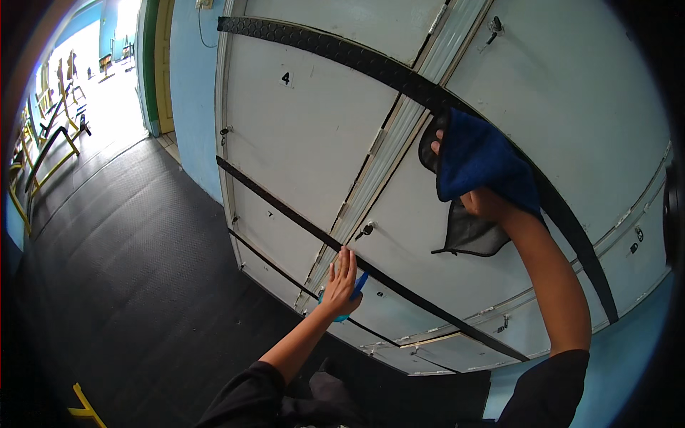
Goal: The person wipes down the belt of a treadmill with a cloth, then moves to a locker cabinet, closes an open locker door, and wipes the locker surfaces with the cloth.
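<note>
My right hand (479, 203) grips a blue cloth (481, 152) with a dark edge and a grey underside, held against a black textured strip on a bank of white lockers (305, 112). Fingertips show past the cloth's left fold. Lower and to the left, my left hand (341, 289) has its fingers stretched out near a lower black strip (289, 208). Between its thumb and palm is what looks like a spray bottle (342, 318), with a blue upper part (360, 285) and a teal body, mostly hidden by the hand.
Keys (367, 229) jut from several locker doors, one of them (495, 29) at the upper right. Black matting (134, 257) covers the floor. A blue wall (195, 101) and bright doorway lie left, with yellow-and-black metal frames (53, 155) beyond. A yellow bar (85, 406) shows lower left.
</note>
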`<state>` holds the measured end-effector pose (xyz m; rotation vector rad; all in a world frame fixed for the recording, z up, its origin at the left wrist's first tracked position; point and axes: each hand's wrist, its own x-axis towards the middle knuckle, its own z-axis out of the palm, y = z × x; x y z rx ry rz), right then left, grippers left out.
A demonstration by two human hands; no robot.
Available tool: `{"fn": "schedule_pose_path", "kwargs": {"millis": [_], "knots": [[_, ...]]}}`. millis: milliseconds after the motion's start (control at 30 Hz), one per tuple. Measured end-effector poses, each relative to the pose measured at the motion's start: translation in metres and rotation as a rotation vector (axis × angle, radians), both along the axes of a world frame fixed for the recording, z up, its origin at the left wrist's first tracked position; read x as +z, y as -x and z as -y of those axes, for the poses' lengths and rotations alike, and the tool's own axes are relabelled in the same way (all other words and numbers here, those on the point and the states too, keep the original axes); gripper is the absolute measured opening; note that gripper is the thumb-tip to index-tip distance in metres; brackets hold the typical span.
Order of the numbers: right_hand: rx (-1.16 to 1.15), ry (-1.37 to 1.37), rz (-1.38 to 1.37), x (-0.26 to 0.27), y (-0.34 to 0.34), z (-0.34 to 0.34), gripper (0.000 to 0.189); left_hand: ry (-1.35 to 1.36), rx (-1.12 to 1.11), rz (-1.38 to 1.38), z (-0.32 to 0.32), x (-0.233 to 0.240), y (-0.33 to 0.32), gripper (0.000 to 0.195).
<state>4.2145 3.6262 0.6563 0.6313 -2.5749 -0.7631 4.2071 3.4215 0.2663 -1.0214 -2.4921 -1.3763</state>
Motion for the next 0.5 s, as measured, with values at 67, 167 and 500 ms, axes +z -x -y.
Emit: {"fn": "schedule_pose_path", "kwargs": {"millis": [67, 167, 500], "knots": [[0.016, 0.001, -0.006, 0.000, 0.002, 0.004, 0.067, -0.001, 0.002, 0.003, -0.001, -0.005, 0.004, 0.114], [0.029, -0.006, -0.020, -0.003, 0.001, 0.001, 0.066, -0.001, -0.006, 0.014, -0.004, -0.004, 0.007, 0.112], [0.094, 0.005, -0.036, 0.002, -0.004, 0.019, 0.064, 0.064, -0.062, 0.032, 0.003, 0.007, 0.007, 0.110]]}}
